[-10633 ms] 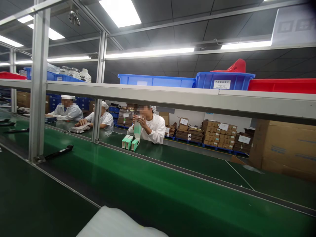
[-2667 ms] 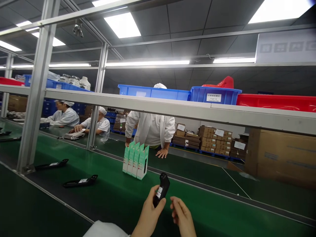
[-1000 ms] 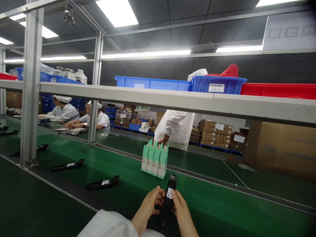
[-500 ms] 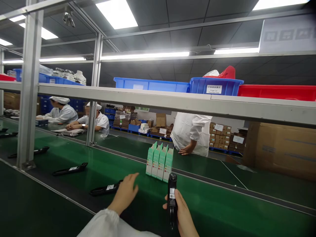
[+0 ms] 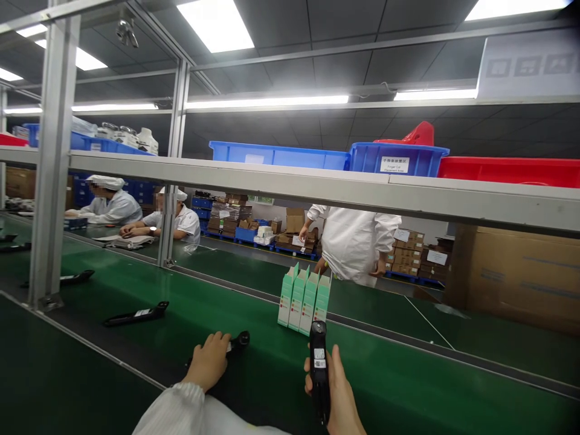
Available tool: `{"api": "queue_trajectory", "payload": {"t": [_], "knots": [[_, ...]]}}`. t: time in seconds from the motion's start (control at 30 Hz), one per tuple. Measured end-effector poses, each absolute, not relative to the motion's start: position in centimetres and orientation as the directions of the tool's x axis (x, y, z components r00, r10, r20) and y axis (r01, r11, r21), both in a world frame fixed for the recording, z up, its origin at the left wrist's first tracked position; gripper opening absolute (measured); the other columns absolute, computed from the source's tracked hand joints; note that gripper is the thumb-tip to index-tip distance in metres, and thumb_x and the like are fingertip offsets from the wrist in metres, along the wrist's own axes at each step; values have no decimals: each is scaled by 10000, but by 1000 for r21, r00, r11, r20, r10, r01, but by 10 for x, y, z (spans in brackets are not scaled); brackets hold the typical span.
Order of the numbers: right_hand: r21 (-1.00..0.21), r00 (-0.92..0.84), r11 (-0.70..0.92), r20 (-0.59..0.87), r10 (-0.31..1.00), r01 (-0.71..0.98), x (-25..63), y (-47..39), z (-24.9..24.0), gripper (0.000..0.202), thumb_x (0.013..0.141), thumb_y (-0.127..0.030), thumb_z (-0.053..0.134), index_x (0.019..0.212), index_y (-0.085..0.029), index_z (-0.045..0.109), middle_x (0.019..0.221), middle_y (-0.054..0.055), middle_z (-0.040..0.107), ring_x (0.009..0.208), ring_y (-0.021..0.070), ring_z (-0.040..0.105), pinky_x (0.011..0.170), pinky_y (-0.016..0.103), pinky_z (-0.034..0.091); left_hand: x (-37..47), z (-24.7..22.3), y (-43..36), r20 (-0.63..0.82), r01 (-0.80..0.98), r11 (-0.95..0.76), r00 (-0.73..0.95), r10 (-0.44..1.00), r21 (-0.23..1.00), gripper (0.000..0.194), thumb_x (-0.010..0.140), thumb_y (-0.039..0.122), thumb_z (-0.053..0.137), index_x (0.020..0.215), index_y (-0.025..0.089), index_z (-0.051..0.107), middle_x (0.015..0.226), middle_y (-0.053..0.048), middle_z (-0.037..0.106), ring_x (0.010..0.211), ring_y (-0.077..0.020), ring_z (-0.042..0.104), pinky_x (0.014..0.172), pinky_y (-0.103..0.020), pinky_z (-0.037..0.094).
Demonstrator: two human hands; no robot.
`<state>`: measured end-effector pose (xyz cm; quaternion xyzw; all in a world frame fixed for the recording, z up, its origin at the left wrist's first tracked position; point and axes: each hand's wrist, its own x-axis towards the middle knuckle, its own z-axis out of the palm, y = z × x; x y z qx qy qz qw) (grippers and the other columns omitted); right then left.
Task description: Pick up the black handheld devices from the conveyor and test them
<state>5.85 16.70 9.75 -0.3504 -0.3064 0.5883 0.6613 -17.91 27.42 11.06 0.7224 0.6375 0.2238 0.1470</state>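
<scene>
My right hand [image 5: 338, 389] holds a black handheld device [image 5: 319, 374] upright, its white labels facing me. To the left, my left hand [image 5: 209, 361] has its fingers closed over another black device [image 5: 240, 342] lying on the green belt [image 5: 399, 368]; only its rounded end and a bit of label show. Several green and white open-topped boxes [image 5: 302, 299] stand in a row just behind the device in my right hand. Further left on the belt lie more black devices, one [image 5: 138, 315] with a white label and one [image 5: 78, 278] near the metal post.
A metal post [image 5: 54, 157] rises at the left of the belt. Overhead, a shelf [image 5: 317, 184] carries blue bins [image 5: 278, 156] and a red bin [image 5: 507, 171]. Across the line stands a person in white [image 5: 353, 244]; two people sit at the far left.
My left hand has moved left and down onto the black device. Boxes and devices on the belt have shifted slightly right. The person in white opposite has turned and lifted a hand off the surface.
</scene>
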Motion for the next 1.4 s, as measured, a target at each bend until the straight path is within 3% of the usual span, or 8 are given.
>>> {"api": "queue_trajectory", "payload": {"t": [0.13,0.2,0.33,0.6,0.83,1.03,1.17,1.4], "knots": [[-948,178,23,-36,983,-318,61,176,90,545,668,-710,508,758,-186,630,629,1,571,477,105,461,510,248,367,-150,116,263,100,612,-172,151,983,772,373,777,246,480,1141,187,541,1107,-101,606,1038,-233,560,837,-336,459],[-990,227,-7,-39,973,-141,64,183,81,600,627,-772,459,584,-182,559,544,-1,535,419,99,441,478,255,346,-130,119,252,-13,196,-22,175,985,980,362,806,390,479,1093,183,556,1093,-101,612,976,-214,594,723,-296,505],[-993,332,-96,-65,941,75,77,194,68,574,624,-787,401,596,-217,467,544,-12,528,397,115,457,480,277,357,-97,126,226,-261,-460,414,360,896,785,357,756,454,573,900,128,592,904,-103,643,760,-165,616,460,-209,451],[-928,514,-167,31,857,334,116,186,65,312,609,-547,626,709,-252,607,782,95,616,779,294,570,647,375,391,-78,125,204,-200,-492,513,555,807,703,450,790,539,486,1024,162,563,766,-51,627,532,-103,532,328,-159,289],[-926,534,38,250,808,376,108,183,75,343,601,-436,677,904,-275,663,1111,98,587,1104,351,431,852,422,343,-68,117,202,-83,-347,250,431,898,904,386,751,447,509,1022,171,524,751,-37,582,625,-133,516,391,-189,318],[-993,296,97,71,952,-74,65,175,96,564,668,-703,509,908,-226,692,1006,93,652,999,305,539,804,359,416,-64,112,200,261,-46,-257,240,935,965,510,678,318,627,1150,229,456,925,-39,579,844,-189,558,750,-277,445],[-948,184,34,-26,983,-318,45,168,105,653,658,-725,498,1000,-197,672,1086,81,634,1050,285,528,806,328,441,-61,112,193,264,-49,-260,235,936,965,569,668,323,641,1199,246,452,1029,-73,580,942,-236,551,777,-310,457],[-936,182,108,48,982,-335,48,170,102,492,659,-570,649,1010,-226,660,1022,48,662,982,255,568,753,288,464,-61,111,193,155,-171,-106,306,939,980,513,679,477,604,1129,246,518,965,-55,583,930,-222,548,740,-300,471]]}}
